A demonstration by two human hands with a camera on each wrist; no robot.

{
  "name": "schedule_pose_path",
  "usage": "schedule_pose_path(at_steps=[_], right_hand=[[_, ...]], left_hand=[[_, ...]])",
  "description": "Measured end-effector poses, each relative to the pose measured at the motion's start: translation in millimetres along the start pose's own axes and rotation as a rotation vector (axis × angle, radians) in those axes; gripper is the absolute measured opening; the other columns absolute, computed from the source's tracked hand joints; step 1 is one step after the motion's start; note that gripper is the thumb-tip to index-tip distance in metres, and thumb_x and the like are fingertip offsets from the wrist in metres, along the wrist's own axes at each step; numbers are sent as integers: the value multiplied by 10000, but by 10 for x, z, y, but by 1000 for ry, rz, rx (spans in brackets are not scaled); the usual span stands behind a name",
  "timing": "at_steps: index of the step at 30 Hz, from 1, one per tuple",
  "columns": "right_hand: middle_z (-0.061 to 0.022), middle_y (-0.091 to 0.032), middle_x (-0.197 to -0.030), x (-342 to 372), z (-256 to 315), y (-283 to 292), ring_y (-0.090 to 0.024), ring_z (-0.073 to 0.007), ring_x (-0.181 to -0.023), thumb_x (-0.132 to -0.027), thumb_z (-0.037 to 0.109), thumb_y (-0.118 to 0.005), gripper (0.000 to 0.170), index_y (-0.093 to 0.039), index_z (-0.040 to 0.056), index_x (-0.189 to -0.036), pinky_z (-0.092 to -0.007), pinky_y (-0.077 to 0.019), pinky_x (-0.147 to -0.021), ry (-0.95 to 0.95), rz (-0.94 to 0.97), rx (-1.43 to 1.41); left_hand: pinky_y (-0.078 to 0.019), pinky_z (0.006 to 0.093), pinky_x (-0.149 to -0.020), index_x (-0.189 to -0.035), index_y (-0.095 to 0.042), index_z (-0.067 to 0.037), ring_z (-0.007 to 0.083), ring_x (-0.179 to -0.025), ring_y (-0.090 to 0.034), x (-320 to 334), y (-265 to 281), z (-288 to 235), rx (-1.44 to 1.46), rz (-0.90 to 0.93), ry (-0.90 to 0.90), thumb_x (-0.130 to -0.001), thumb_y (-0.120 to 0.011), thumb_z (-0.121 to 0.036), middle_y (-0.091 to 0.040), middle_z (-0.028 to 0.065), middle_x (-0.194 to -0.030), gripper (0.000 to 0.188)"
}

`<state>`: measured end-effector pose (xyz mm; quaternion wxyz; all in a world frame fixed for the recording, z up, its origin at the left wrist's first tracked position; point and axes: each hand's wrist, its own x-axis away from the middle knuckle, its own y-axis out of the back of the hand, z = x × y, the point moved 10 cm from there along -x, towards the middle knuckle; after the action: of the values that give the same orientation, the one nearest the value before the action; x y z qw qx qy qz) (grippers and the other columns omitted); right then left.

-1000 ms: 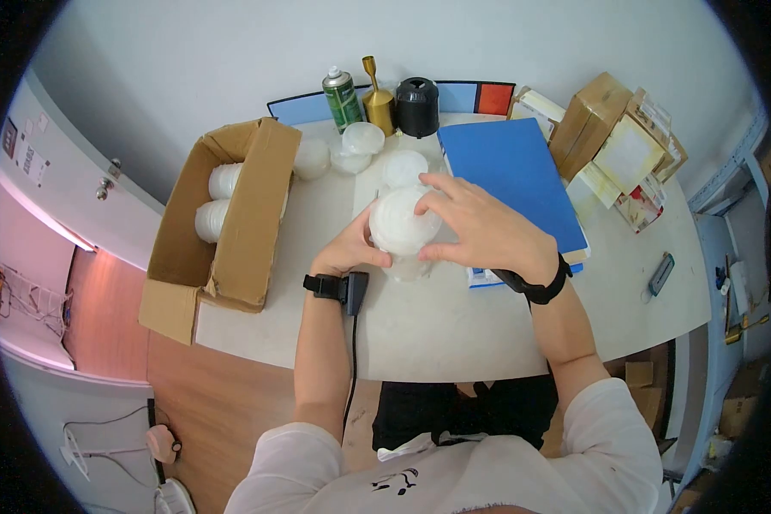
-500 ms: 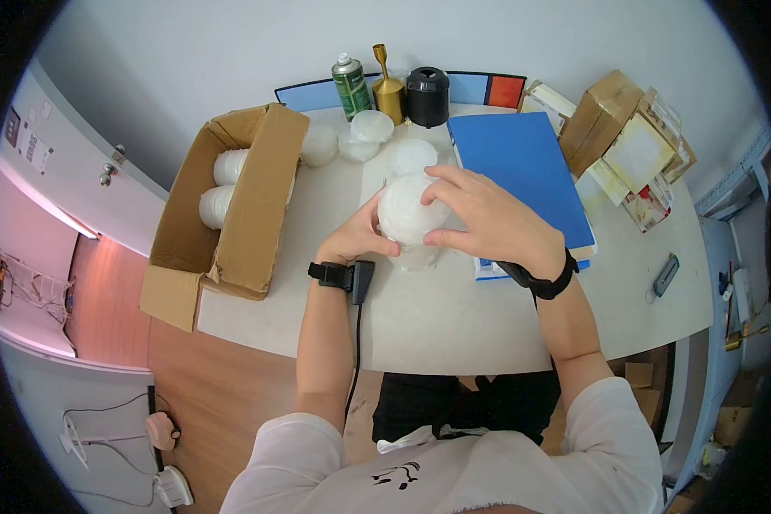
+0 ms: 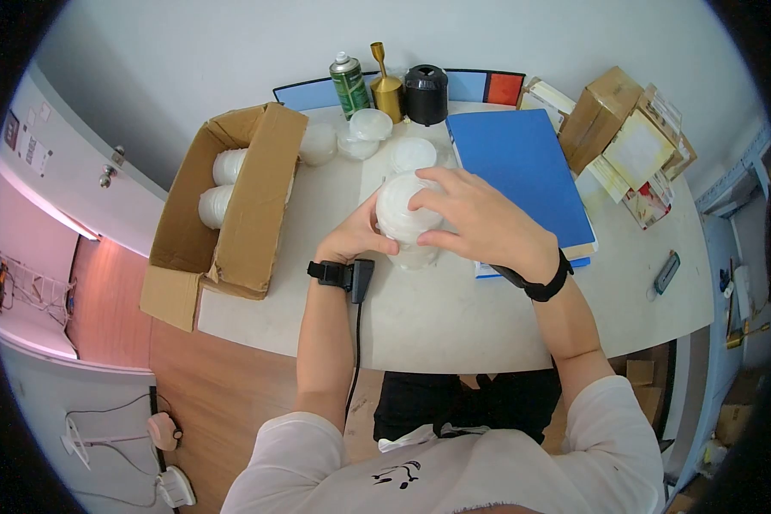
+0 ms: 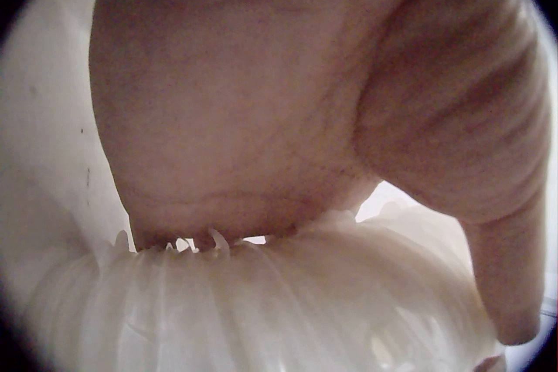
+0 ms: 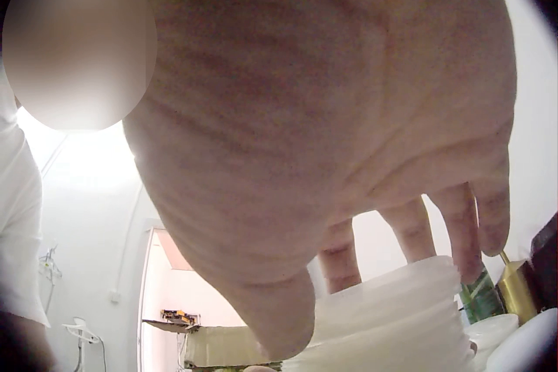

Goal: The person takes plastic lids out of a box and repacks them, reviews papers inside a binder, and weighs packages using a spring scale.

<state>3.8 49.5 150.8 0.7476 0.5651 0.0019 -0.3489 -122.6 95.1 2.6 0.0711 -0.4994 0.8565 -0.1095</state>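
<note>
A stack of round, translucent white plastic lids stands upright at mid-table, between both hands. Against its left side, the left hand grips it, thumb at the near edge and fingers hidden behind. From the right, the right hand holds the upper part between thumb and spread, bent fingers. Ridged edges with small tabs show on the lid stack under the palm in the left wrist view. In the right wrist view, thumb and fingers lie on opposite sides of the stack. More round translucent pieces sit just behind it.
Left is an open cardboard box holding white round stacks. Behind are loose translucent round pieces, a green spray can, a gold candlestick and a black container. A blue folder lies right.
The head view has shifted slightly. Both hands stay around the lid stack, and the right fingers have moved a little leftward over its top.
</note>
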Motion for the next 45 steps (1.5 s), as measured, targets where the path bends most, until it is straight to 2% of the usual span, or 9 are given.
schedule_pose_path(at_steps=[3, 5, 9, 30, 33, 39, 41, 42, 45], right_hand=[[-216, -543, -1303, -4, 13, -5, -543, -400, -1196, -824, 235, -768, 363, -641, 53, -1110, -464, -448, -1006, 4, 2, 26], [-206, -513, -1382, 0, -9, -41, -521, -376, -1204, -838, 216, -762, 356, -628, 66, -1132, -434, -425, -1024, -21, 38, 38], [-204, -513, -1382, 8, 8, -32, -527, -375, -1194, -836, 211, -764, 354, -629, 68, -1131, -433, -426, -1022, -16, 23, 43], [-191, -525, -1369, 4, 8, -29, -533, -367, -1174, -823, 217, -773, 364, -626, 58, -1117, -437, -432, -1007, -15, 27, 38], [-203, -549, -1305, 4, 31, -1, -557, -387, -1165, -799, 211, -780, 367, -640, 49, -1096, -460, -458, -995, 11, -5, 41], [-214, -531, -1348, 10, 17, 49, -568, -387, -1175, -795, 215, -786, 429, -619, 43, -1150, -458, -463, -995, 11, 4, 38], [-178, -512, -1409, 26, -111, 73, -539, -362, -1251, -828, 239, -789, 467, -589, 51, -1207, -431, -447, -1038, -163, 84, -103], [-178, -512, -1409, 41, -145, 87, -539, -362, -1251, -828, 239, -789, 467, -589, 51, -1207, -431, -447, -1038, -166, 92, -99], [-164, -525, -1402, 32, -340, 274, -563, -338, -1238, -834, 238, -791, 511, -569, 44, -1251, -416, -461, -1030, -140, 11, -67]], left_hand=[[-379, 349, -1117, -1536, -337, -91, 182, -1337, -464, 1, 2, 1, 6, -5, 4, -487, -1008, -216, -493, 27, -1441, 1251], [-371, 349, -1123, -1537, -334, -90, 182, -1339, -461, -6, -8, -3, 11, 3, 4, -479, -1012, -219, -493, 28, -1442, 1263], [-368, 350, -1126, -1537, -333, -88, 181, -1339, -461, -10, -15, -16, -5, 7, -2, -475, -1016, -228, -491, 29, -1445, 1271], [-380, 355, -1120, -1534, -336, -81, 184, -1331, -470, 1, -13, -7, 1, 8, 5, -484, -1017, -216, -498, 34, -1437, 1258], [-379, 357, -1121, -1532, -339, -80, 184, -1333, -469, 1, -20, -15, 7, 8, 6, -481, -1018, -221, -498, 35, -1438, 1259], [-373, 354, -1125, -1531, -341, -76, 183, -1339, -462, 9, -17, -18, 8, 4, 12, -476, -1020, -227, -495, 35, -1445, 1264], [-365, 352, -1127, -1529, -343, -75, 180, -1346, -454, 11, -15, -9, 12, 8, -1, -474, -1021, -231, -493, 37, -1449, 1264], [-365, 352, -1127, -1529, -343, -75, 180, -1346, -454, 10, -7, 5, 21, 9, -4, -474, -1021, -231, -493, 37, -1449, 1264], [-359, 349, -1128, -1526, -346, -73, 178, -1342, -452, 12, 3, 33, 1, 28, -8, -472, -1022, -232, -496, 37, -1444, 1262]])
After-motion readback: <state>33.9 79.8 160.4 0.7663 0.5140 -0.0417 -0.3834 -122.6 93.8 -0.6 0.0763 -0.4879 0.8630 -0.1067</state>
